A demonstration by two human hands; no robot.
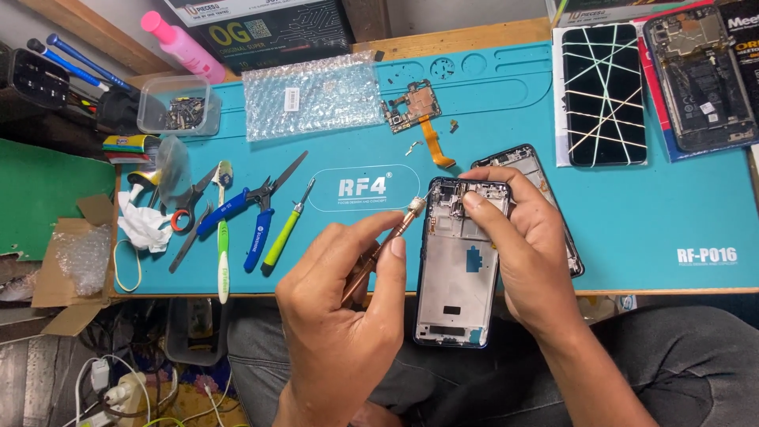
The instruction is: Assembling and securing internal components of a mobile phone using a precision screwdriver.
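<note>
My left hand (344, 316) grips a copper-coloured precision screwdriver (387, 245), its tip touching the top left corner of an opened phone frame (458, 277). My right hand (522, 237) holds that frame by its upper right edge, thumb pressed on the top. The frame is blue-rimmed with a pale inner plate and hangs partly over the front edge of the teal work mat (632, 205). A dark phone back cover (545, 178) lies under my right hand.
A circuit board with an orange flex cable (417, 111) and small parts lie farther back. Bubble wrap (312, 95), pliers, cutters (257, 213), a green-handled screwdriver (286, 229), a toothbrush (223, 237) sit left. A cracked phone (603, 93) and another opened phone (700, 75) rest at right.
</note>
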